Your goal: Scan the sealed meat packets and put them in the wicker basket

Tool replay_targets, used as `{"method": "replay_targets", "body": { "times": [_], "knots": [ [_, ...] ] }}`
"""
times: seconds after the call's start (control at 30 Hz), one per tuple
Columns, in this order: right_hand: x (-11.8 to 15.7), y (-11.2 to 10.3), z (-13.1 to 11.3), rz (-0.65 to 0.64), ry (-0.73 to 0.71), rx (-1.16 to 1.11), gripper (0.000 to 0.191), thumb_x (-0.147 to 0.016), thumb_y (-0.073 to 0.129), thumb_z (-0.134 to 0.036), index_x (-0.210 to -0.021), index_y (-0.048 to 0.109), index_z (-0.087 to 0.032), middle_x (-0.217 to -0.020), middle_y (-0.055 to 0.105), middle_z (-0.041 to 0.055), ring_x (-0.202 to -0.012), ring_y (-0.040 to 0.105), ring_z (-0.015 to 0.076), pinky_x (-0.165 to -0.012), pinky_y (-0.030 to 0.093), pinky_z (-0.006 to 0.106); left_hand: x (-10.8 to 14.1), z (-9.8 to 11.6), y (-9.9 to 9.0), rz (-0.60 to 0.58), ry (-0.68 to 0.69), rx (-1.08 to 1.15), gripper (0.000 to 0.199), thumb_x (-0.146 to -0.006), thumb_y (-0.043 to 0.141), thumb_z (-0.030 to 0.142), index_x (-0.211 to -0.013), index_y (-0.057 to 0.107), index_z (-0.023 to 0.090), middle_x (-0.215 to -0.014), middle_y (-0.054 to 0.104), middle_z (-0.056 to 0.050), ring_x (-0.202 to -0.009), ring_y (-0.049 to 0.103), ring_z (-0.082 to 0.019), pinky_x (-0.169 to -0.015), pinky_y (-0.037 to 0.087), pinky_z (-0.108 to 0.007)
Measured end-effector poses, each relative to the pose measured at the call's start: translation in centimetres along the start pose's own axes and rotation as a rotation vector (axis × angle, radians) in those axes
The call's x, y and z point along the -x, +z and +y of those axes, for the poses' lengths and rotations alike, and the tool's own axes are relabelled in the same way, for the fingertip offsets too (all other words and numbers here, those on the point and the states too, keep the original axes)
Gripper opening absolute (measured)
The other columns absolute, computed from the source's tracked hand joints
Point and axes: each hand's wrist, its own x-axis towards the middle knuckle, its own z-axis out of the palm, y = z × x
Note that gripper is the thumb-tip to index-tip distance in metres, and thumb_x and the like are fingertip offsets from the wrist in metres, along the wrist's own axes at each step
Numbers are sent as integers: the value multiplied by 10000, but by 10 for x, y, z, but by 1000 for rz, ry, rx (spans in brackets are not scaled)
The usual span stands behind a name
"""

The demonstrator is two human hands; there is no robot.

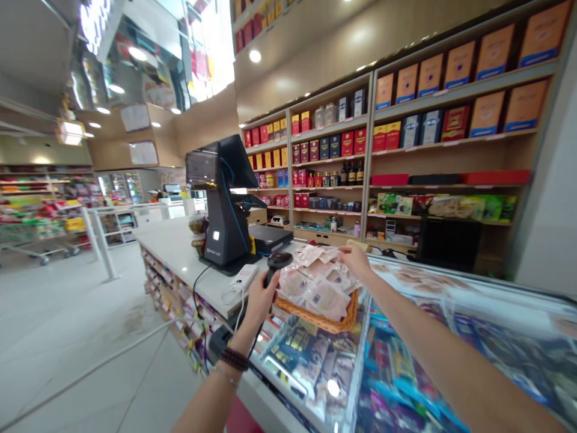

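Observation:
My left hand (259, 299) is wrapped round the handle of a black handheld barcode scanner (280, 260), held upright with its head above my fist. In front of it and to the right stands an orange wicker basket (331, 325), heaped with flat clear plastic packets (322, 282) with pale pink contents. My right hand (356, 260) reaches to the far right side of the heap. Its fingers are bent together at the edge of a packet there; the fingertips are partly hidden.
A black checkout terminal (228, 207) stands on the white counter (174, 243), with a black cash drawer (270, 237) behind it. A white device (243, 279) with a cable lies near my left hand. Under the basket is a glass-topped freezer (406, 361) of packaged goods. Shelves (329, 156) of boxes line the back.

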Motion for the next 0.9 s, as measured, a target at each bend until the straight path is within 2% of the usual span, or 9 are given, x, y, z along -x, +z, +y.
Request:
{"method": "replay_targets", "body": {
  "times": [0.17,0.3,0.4,0.53,0.6,0.7,0.8,0.9],
  "knots": [
    [18,-49,30,96,170,140,161,-886,765,-250,-982,895,-243,-1068,921,91,-1022,886,294,-977,683,400,5,7,14,-62,-38,-29,739,-783,712,970,-730,626,237,-512,541,29,-395,467,-122,-373,337,-222],
    [32,-104,64,189,193,183,132,-872,754,-233,-933,870,-255,-1013,913,79,-985,870,288,-951,671,392,10,16,39,-113,-31,43,739,-772,763,952,-727,610,231,-553,566,25,-419,506,-116,-398,368,-214],
    [44,-154,93,266,224,201,112,-844,769,-248,-917,852,-262,-941,894,76,-950,854,296,-942,667,407,18,23,73,-175,-13,145,756,-738,807,951,-750,616,220,-627,630,5,-433,534,-108,-414,386,-219],
    [70,-225,126,379,332,265,135,-868,731,-254,-962,827,-237,-957,874,95,-991,842,308,-993,647,434,37,31,134,-323,-53,256,783,-754,795,980,-755,625,215,-602,618,11,-423,530,-108,-415,391,-226],
    [88,-260,139,429,386,307,190,-895,713,-270,-1042,822,-220,-1008,871,112,-1034,838,322,-1011,640,447,50,34,166,-391,-72,310,785,-759,796,983,-762,623,217,-611,625,14,-410,523,-102,-409,382,-227],
    [119,-308,155,487,444,423,338,-942,681,-292,-1233,808,-177,-1199,868,169,-1193,819,355,-1113,614,492,69,34,207,-455,-83,354,786,-743,814,976,-758,621,214,-640,643,6,-413,527,-92,-410,367,-223],
    [151,-347,170,498,491,629,453,-985,657,-309,-1381,776,-125,-1372,824,233,-1354,764,383,-1232,548,525,85,28,239,-514,-126,375,775,-745,815,964,-771,627,213,-642,643,1,-421,530,-96,-415,355,-225],
    [175,-372,184,460,530,809,542,-1008,644,-339,-1471,739,-73,-1406,798,278,-1389,737,415,-1249,529,541,98,13,256,-570,-178,369,755,-746,824,945,-751,616,219,-624,634,0,-411,517,-102,-424,355,-237]
  ]
}}
